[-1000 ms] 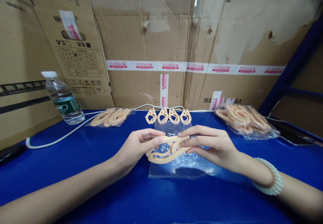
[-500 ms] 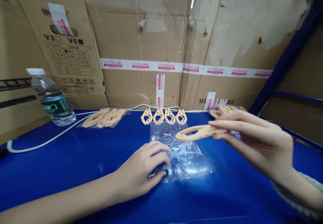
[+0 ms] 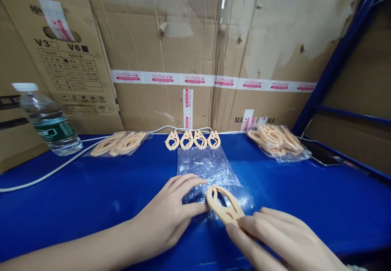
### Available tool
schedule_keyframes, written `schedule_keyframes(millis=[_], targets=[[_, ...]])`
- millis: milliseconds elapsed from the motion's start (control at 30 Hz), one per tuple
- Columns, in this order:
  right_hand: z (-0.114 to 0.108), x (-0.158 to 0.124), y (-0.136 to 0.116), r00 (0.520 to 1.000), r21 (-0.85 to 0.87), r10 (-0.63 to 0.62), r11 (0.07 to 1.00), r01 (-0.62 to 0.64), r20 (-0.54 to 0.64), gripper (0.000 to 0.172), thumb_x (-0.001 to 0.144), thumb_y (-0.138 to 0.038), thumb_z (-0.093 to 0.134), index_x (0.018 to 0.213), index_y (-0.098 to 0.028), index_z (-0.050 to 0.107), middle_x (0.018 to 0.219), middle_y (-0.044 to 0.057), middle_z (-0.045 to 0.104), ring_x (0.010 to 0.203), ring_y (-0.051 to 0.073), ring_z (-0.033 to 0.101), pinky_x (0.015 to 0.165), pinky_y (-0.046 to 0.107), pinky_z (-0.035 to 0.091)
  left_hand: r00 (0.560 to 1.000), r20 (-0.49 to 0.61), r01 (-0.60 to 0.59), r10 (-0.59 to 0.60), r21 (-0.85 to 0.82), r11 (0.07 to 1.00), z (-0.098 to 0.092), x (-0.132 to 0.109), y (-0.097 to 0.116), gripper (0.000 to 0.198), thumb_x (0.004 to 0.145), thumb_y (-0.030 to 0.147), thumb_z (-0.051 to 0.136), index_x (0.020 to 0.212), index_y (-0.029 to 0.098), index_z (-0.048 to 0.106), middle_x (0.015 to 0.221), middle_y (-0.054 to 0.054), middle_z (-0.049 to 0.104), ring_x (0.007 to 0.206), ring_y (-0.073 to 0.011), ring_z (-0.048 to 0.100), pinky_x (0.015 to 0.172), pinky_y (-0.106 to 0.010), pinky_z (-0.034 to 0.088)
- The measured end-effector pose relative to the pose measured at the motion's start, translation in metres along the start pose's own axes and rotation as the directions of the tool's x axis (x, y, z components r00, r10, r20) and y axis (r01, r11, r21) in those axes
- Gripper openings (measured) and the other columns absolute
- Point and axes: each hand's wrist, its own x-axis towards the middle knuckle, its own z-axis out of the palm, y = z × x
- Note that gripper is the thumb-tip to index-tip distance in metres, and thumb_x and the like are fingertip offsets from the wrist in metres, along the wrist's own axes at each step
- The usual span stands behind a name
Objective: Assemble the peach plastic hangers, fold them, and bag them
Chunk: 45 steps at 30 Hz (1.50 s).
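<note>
A beige plastic folding hanger (image 3: 232,210), folded into an oval, is pinched at its near end between the thumb and fingers of my right hand (image 3: 275,238). Its far end points up and left, over a clear plastic bag (image 3: 201,163) lying flat on the blue table. My left hand (image 3: 175,210) rests at the bag's left side with thumb and fingers apart. Its fingertips come close to the hanger's rounded end; whether they touch it I cannot tell. Several matching folded hangers (image 3: 186,140) stand in a row along the bag's far edge.
Bagged hangers lie at the back left (image 3: 122,143) and in a pile at the back right (image 3: 275,140), beside a phone (image 3: 324,156). A water bottle (image 3: 50,126) and a white cable (image 3: 58,169) are on the left. Cardboard (image 3: 165,39) walls the back; a blue metal post (image 3: 336,55) rises on the right.
My right hand has brought the hanger down and left, from above the table to over the near part of the bag, next to my left fingers. The view has shifted slightly to the right.
</note>
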Motion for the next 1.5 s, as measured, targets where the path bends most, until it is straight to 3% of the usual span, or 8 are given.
schedule_keyframes(millis=[133,300,600,933,1100,1267,1367,1500], targets=[[0.021,0.002,0.004,0.965,-0.017,-0.043,0.999,0.049,0.259,0.031,0.092,-0.004,0.040,0.096,-0.009,0.071,0.072,0.009,0.067,0.057,0.018,0.059,0.051,0.030,0.050,1.000,-0.014,-0.019,0.018,-0.014,1.000,0.002,0.000,-0.002,0.051,0.085,-0.001,0.044,0.123,0.028,0.061,0.143,-0.010,0.044,0.131,-0.0310,0.039,0.106,-0.055,0.039],[0.063,0.003,0.011,0.952,-0.157,-0.073,0.980,0.125,0.298,0.016,0.081,-0.006,0.062,0.067,-0.012,0.068,0.068,0.010,0.063,0.065,0.024,0.057,0.052,0.034,0.044,0.999,-0.023,-0.026,0.026,0.010,1.000,0.004,-0.002,-0.004,0.052,0.085,-0.002,0.045,0.123,0.029,0.062,0.146,-0.010,0.040,0.133,-0.0314,0.037,0.107,-0.056,0.039],[0.084,0.024,0.050,0.864,-0.072,-0.241,0.951,0.302,0.442,0.018,0.086,-0.018,0.066,0.070,-0.017,0.074,0.089,0.011,0.062,0.093,0.027,0.051,0.080,0.042,0.044,0.997,-0.025,-0.069,0.070,0.042,0.997,0.005,-0.004,-0.007,0.055,0.084,-0.003,0.043,0.126,0.029,0.060,0.143,-0.012,0.041,0.133,-0.0317,0.039,0.104,-0.056,0.043],[0.053,0.022,0.046,0.847,-0.039,-0.224,0.960,0.277,0.482,0.019,0.086,-0.020,0.066,0.069,-0.017,0.073,0.094,0.012,0.063,0.100,0.030,0.050,0.082,0.042,0.041,0.994,-0.038,-0.095,0.099,0.083,0.992,0.002,-0.003,-0.003,0.053,0.079,-0.003,0.045,0.124,0.022,0.057,0.139,-0.016,0.047,0.128,-0.0325,0.044,0.101,-0.055,0.046],[0.031,0.044,0.085,0.872,0.152,-0.139,0.985,0.075,0.470,0.029,0.097,-0.023,0.048,0.076,-0.016,0.067,0.091,0.009,0.060,0.083,0.021,0.049,0.073,0.036,0.040,0.993,-0.103,-0.048,0.060,0.118,0.992,0.001,-0.002,-0.001,0.039,0.086,0.004,0.046,0.121,0.018,0.057,0.134,-0.016,0.054,0.122,-0.0315,0.049,0.096,-0.051,0.048],[0.085,0.050,0.157,0.814,0.046,0.107,0.986,-0.162,0.572,0.024,0.092,-0.007,0.046,0.105,-0.011,0.065,0.100,0.013,0.065,0.099,0.024,0.055,0.089,0.040,0.043,0.993,-0.121,0.025,-0.015,0.078,0.997,0.005,-0.005,0.002,0.038,0.085,0.013,0.051,0.122,0.018,0.056,0.129,-0.014,0.060,0.115,-0.0321,0.054,0.093,-0.049,0.049],[0.134,0.041,0.184,0.769,0.069,0.115,0.977,-0.203,0.628,0.057,0.077,0.008,0.049,0.131,-0.010,0.054,0.130,0.018,0.059,0.121,0.024,0.052,0.098,0.037,0.042,0.992,-0.123,0.031,-0.024,0.059,0.998,0.007,-0.005,0.003,0.040,0.085,0.015,0.052,0.125,0.018,0.054,0.128,-0.012,0.062,0.114,-0.0310,0.055,0.093,-0.048,0.049],[0.174,0.031,0.198,0.719,0.098,0.111,0.965,-0.242,0.686,0.072,0.074,0.012,0.050,0.143,-0.010,0.043,0.147,0.019,0.045,0.135,0.025,0.043,0.105,0.036,0.039,0.994,-0.108,0.037,-0.032,0.047,0.998,0.008,-0.004,0.002,0.042,0.086,0.015,0.053,0.127,0.018,0.053,0.129,-0.011,0.063,0.116,-0.0308,0.055,0.093,-0.049,0.048]])
